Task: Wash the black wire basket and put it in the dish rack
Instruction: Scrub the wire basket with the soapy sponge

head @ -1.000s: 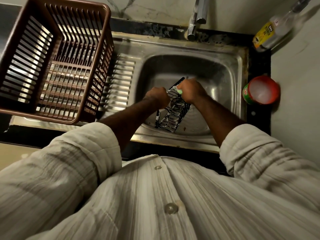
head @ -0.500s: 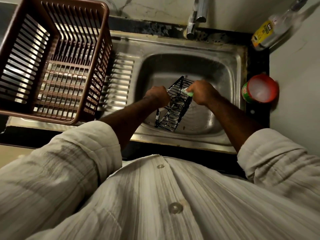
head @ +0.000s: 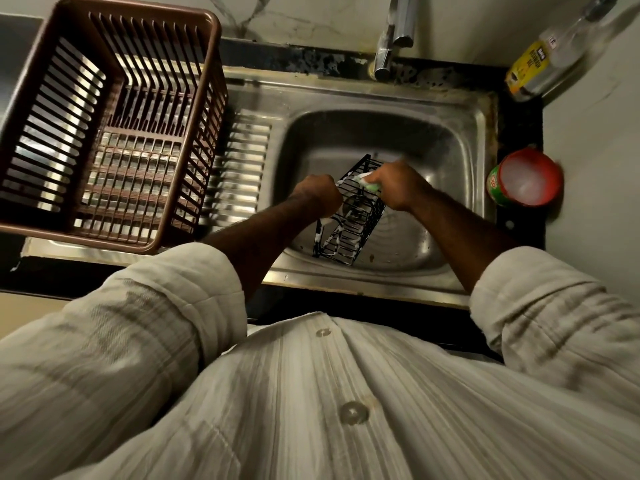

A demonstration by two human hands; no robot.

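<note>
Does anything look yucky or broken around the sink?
Nothing looks broken. The black wire basket is tilted in the sink, but only because the left hand holds it while the right hand presses a green sponge on it. The counter strip behind the sink, by the tap, looks blotchy and worn.

1. sink (head: pixel 346 133): brushed steel, dull sheen, stained rim.
2. dish rack (head: pixel 138 174): brown plastic, slightly glossy.
3. wire basket (head: pixel 360 216): thin black metal wire, foam-streaked.
4. sponge (head: pixel 372 185): green, foamy.
5. tap (head: pixel 398 26): shiny chrome.
6. shirt (head: pixel 311 410): ribbed matt cloth.
</note>
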